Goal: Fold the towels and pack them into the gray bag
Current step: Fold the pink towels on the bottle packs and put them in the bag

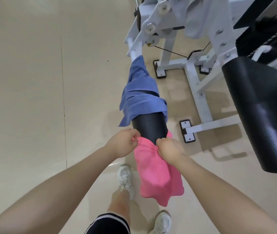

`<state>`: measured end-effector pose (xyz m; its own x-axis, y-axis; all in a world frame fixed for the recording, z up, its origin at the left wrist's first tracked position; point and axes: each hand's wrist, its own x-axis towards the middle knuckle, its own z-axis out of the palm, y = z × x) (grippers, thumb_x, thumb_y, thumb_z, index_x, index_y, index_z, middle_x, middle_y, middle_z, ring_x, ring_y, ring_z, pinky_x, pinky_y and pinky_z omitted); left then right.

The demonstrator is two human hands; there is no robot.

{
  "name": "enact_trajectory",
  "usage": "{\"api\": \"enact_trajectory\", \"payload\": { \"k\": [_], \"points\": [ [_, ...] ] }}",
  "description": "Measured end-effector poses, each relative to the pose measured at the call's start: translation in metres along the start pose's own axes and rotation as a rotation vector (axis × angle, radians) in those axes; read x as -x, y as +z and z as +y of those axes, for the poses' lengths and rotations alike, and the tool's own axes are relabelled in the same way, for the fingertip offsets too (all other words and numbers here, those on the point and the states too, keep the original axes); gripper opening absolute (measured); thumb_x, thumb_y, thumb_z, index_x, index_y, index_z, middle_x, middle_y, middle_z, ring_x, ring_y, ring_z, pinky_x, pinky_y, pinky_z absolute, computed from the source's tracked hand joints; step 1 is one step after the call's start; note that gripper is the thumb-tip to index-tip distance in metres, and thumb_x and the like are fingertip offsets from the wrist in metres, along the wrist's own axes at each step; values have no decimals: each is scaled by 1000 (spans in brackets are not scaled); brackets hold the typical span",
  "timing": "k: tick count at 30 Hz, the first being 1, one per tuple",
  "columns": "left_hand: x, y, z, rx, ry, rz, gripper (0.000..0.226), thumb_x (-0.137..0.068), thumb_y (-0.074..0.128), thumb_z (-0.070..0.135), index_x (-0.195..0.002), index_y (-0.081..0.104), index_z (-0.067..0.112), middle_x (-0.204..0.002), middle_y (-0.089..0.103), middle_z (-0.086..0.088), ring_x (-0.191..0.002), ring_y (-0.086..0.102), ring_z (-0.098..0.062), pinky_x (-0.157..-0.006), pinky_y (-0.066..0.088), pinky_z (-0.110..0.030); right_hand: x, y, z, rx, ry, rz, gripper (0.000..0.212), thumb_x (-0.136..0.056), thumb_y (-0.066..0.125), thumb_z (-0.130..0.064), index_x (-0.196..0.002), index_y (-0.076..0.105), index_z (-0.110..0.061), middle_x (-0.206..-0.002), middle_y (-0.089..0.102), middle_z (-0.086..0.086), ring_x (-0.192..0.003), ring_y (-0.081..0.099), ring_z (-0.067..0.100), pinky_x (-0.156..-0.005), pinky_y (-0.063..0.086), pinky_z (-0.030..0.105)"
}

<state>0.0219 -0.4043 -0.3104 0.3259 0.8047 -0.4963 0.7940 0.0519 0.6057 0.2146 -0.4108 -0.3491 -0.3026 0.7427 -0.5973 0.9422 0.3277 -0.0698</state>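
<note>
Head view: pink towel (158, 173) draped over near end of black roller pad (148, 127). Left hand (123, 143) and right hand (169, 151) each pinch top edge with curled fingers, probably to lift it off for folding. Blue towel (141, 97) hangs farther along. Gray bag not visible.

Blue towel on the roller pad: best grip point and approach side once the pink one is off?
Probably the loose lower edge of the blue towel, where it hangs off the black roller pad on the person's left. Come from that floor side, one grip on each end of the edge. The machine frame crowds the right, and the upper part is bunched around the bar.
</note>
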Motion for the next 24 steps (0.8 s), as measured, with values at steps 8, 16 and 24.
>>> {"api": "enact_trajectory", "payload": {
  "k": [8,16,24],
  "points": [
    [34,20,112,-93,215,-25,29,-89,47,9,-116,58,8,-111,60,-7,-103,56,-22,-86,40,-24,147,-19,49,-528,104,97,18,-83,54,-17,-72,40,-20,-67,45,-4,-70,44,22,-49,27,22],
    [103,102,257,-77,461,45,23,-92,49,11,-111,62,10,-104,61,0,-87,54,-12,-78,38,-17,367,22,123,-630,328,432,19,-79,56,-19,-67,41,-17,-69,46,-3,-76,45,21,-69,34,33],
    [162,257,422,-131,752,-78,21,-90,52,10,-107,63,9,-103,65,-4,-80,53,-13,-73,37,-16,564,110,197,-819,625,718,14,-83,53,-15,-76,43,-21,-81,60,8,-74,51,22,-69,37,35]
  ]
}}
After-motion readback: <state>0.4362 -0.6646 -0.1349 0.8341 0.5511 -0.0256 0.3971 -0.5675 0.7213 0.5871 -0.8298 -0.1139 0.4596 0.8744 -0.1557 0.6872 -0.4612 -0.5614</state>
